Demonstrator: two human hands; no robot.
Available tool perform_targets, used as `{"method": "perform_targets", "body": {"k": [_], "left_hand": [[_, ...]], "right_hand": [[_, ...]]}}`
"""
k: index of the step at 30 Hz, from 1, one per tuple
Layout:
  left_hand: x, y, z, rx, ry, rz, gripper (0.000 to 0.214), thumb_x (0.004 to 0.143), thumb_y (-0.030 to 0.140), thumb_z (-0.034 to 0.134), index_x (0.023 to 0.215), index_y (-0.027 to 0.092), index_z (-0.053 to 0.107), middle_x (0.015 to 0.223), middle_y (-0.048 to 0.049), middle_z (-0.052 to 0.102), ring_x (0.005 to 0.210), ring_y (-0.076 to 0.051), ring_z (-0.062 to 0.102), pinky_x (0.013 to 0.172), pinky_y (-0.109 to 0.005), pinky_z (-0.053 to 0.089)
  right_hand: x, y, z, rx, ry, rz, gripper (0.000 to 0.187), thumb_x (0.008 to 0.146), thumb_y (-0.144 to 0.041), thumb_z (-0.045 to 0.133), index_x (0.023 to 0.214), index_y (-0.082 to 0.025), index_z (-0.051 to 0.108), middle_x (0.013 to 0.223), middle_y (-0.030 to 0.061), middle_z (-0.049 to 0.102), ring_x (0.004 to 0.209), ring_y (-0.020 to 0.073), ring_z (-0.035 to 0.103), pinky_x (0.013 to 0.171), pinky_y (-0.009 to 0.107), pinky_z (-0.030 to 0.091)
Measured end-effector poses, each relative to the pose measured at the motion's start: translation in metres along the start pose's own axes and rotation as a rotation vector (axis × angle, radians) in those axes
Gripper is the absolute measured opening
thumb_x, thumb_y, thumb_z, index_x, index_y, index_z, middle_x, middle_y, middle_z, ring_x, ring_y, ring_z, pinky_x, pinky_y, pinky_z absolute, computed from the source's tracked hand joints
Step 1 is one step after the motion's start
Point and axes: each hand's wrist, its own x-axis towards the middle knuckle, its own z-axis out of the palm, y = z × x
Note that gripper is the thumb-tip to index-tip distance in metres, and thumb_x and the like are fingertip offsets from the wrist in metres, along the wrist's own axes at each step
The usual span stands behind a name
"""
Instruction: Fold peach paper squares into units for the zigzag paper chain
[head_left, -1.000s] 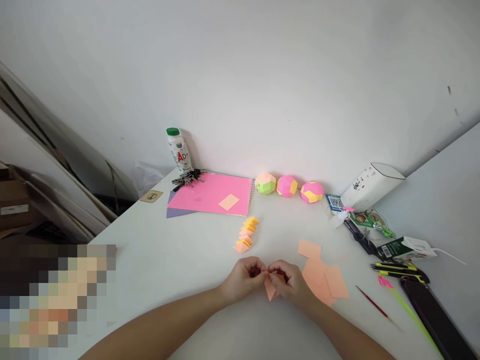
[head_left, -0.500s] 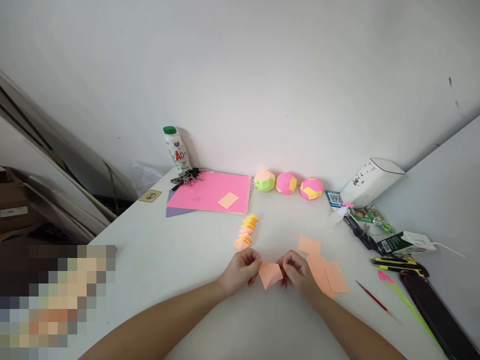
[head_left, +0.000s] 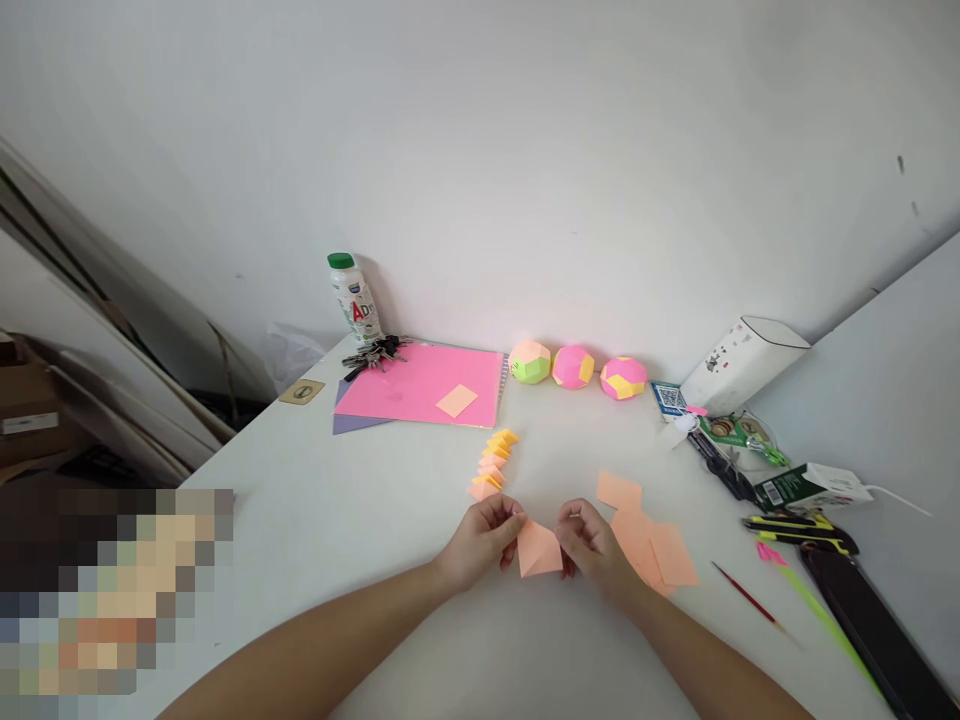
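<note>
A small peach paper square with crease lines is held between my two hands over the table. My left hand pinches its left edge between thumb and fingers. At the opposite edge, my right hand grips the paper with bent fingers. Just beyond my left hand lies a row of folded orange and peach paper pieces. Several loose peach sheets overlap on the table beside my right hand, partly covered by it.
Three paper balls line the wall. Left of them are a pink sheet, keys and a bottle. To the right lie a thin red brush, a carton, a utility knife and a black case.
The peach paper has turned between my fingers, so its lower point now shows as a flatter edge. Both hands stay in nearly the same place.
</note>
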Motion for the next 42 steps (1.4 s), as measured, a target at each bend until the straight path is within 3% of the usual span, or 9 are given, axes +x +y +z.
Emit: {"method": "perform_targets", "body": {"k": [5, 11, 17, 22, 25, 29, 33, 37, 42], "left_hand": [[0.000, -0.002, 0.000, 0.013, -0.032, 0.024, 0.033, 0.078, 0.048, 0.057, 0.073, 0.017, 0.047, 0.042, 0.0079, 0.047, 0.035, -0.006, 0.038, 0.038, -0.019, 0.031], [-0.003, 0.002, 0.001, -0.012, -0.035, 0.079, 0.038, 0.085, 0.051, 0.044, 0.068, 0.017, 0.045, 0.045, 0.0059, 0.048, 0.038, -0.007, 0.043, 0.040, -0.020, 0.035], [-0.006, 0.003, 0.005, -0.003, -0.070, 0.080, 0.040, 0.075, 0.049, 0.060, 0.097, 0.019, 0.046, 0.055, 0.0092, 0.046, 0.045, -0.010, 0.053, 0.047, -0.025, 0.044], [-0.007, -0.002, 0.005, -0.008, -0.052, 0.070, 0.041, 0.075, 0.049, 0.059, 0.101, 0.019, 0.044, 0.058, 0.0088, 0.044, 0.049, -0.010, 0.052, 0.053, -0.027, 0.045], [-0.008, -0.004, 0.006, 0.013, -0.024, 0.136, 0.037, 0.078, 0.045, 0.058, 0.099, 0.020, 0.042, 0.060, 0.0083, 0.042, 0.051, -0.008, 0.046, 0.054, -0.024, 0.040], [-0.009, -0.006, 0.006, 0.031, -0.015, 0.241, 0.028, 0.080, 0.039, 0.058, 0.086, 0.022, 0.037, 0.067, 0.0066, 0.042, 0.057, -0.007, 0.040, 0.056, -0.022, 0.034], [-0.008, -0.005, 0.003, 0.051, -0.083, 0.228, 0.025, 0.081, 0.039, 0.055, 0.079, 0.021, 0.038, 0.066, 0.0058, 0.039, 0.056, -0.008, 0.036, 0.055, -0.022, 0.030], [-0.009, -0.003, 0.002, 0.124, -0.150, 0.173, 0.025, 0.079, 0.038, 0.058, 0.094, 0.020, 0.051, 0.066, 0.0047, 0.042, 0.058, -0.009, 0.040, 0.057, -0.024, 0.033], [-0.010, -0.006, 0.000, 0.114, -0.165, 0.149, 0.036, 0.078, 0.042, 0.059, 0.106, 0.020, 0.055, 0.072, 0.0016, 0.051, 0.068, -0.013, 0.050, 0.066, -0.027, 0.040]], "right_hand": [[0.000, -0.004, 0.003, -0.105, 0.003, 0.037, 0.029, 0.078, -0.044, 0.059, 0.073, -0.018, 0.049, 0.054, -0.0055, 0.051, 0.045, 0.0088, 0.049, 0.045, 0.022, 0.040], [0.000, 0.001, 0.000, -0.071, 0.046, 0.029, 0.030, 0.079, -0.045, 0.058, 0.072, -0.019, 0.046, 0.052, -0.0066, 0.051, 0.043, 0.0096, 0.051, 0.044, 0.022, 0.042], [0.000, 0.005, -0.001, -0.066, 0.051, -0.005, 0.027, 0.081, -0.043, 0.057, 0.075, -0.019, 0.049, 0.055, -0.0045, 0.056, 0.044, 0.0099, 0.053, 0.042, 0.021, 0.038], [0.001, 0.008, -0.005, -0.036, 0.078, 0.010, 0.031, 0.080, -0.048, 0.056, 0.077, -0.018, 0.057, 0.054, -0.0041, 0.052, 0.045, 0.0104, 0.051, 0.042, 0.022, 0.038], [0.002, 0.010, -0.006, -0.030, 0.090, 0.023, 0.030, 0.078, -0.047, 0.061, 0.078, -0.017, 0.060, 0.054, -0.0034, 0.053, 0.046, 0.0106, 0.050, 0.044, 0.023, 0.039], [0.003, 0.008, -0.004, -0.016, 0.083, 0.009, 0.027, 0.072, -0.043, 0.067, 0.079, -0.017, 0.062, 0.069, 0.0002, 0.058, 0.050, 0.0095, 0.050, 0.047, 0.024, 0.045], [0.003, 0.005, -0.002, -0.023, 0.058, -0.008, 0.029, 0.070, -0.043, 0.068, 0.084, -0.018, 0.063, 0.070, -0.0002, 0.057, 0.050, 0.0097, 0.050, 0.047, 0.025, 0.045], [0.002, 0.006, -0.004, -0.053, 0.032, -0.038, 0.028, 0.072, -0.041, 0.066, 0.090, -0.019, 0.064, 0.063, -0.0030, 0.053, 0.050, 0.0104, 0.051, 0.050, 0.026, 0.044], [0.002, 0.005, -0.005, -0.059, 0.009, -0.050, 0.021, 0.078, -0.036, 0.063, 0.090, -0.019, 0.063, 0.065, -0.0024, 0.055, 0.053, 0.0112, 0.053, 0.050, 0.025, 0.043]]}}
